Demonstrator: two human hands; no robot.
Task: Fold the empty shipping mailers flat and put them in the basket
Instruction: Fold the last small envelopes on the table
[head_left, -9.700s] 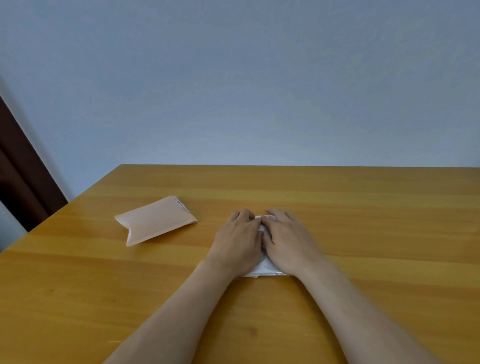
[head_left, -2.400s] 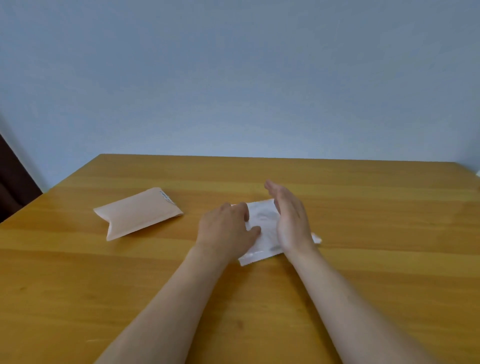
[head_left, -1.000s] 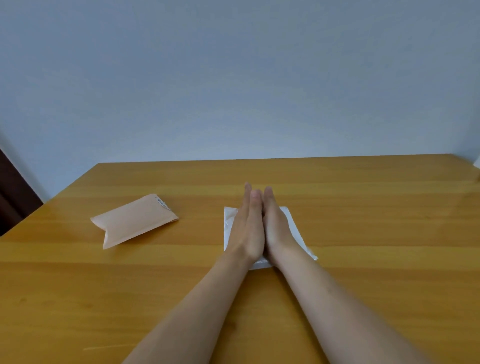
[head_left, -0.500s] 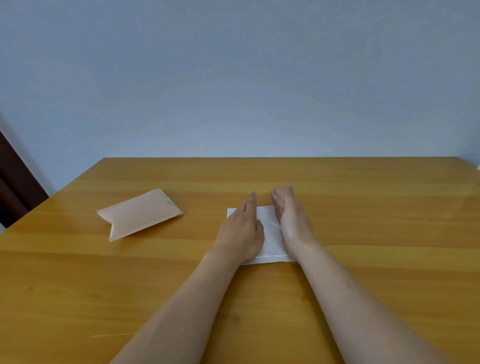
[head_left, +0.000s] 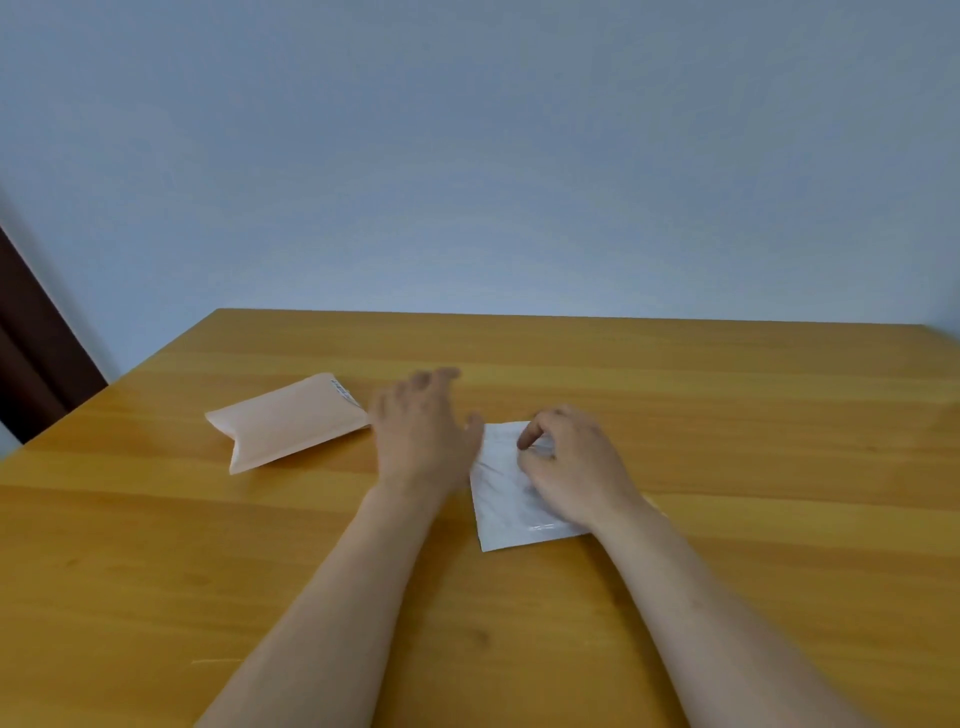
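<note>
White mailer pinched by right hand, left hand fingers spread, pink mailer label unreadable.

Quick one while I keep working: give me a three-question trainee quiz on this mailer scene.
1. Fill in: the peach mailer lies to the ____ of the left hand.
2. Which hand has its fingers curled on the white mailer? A: left hand. B: right hand.
3. True or false: a basket is in view.
Key: 1 left; 2 B; 3 false.
</note>
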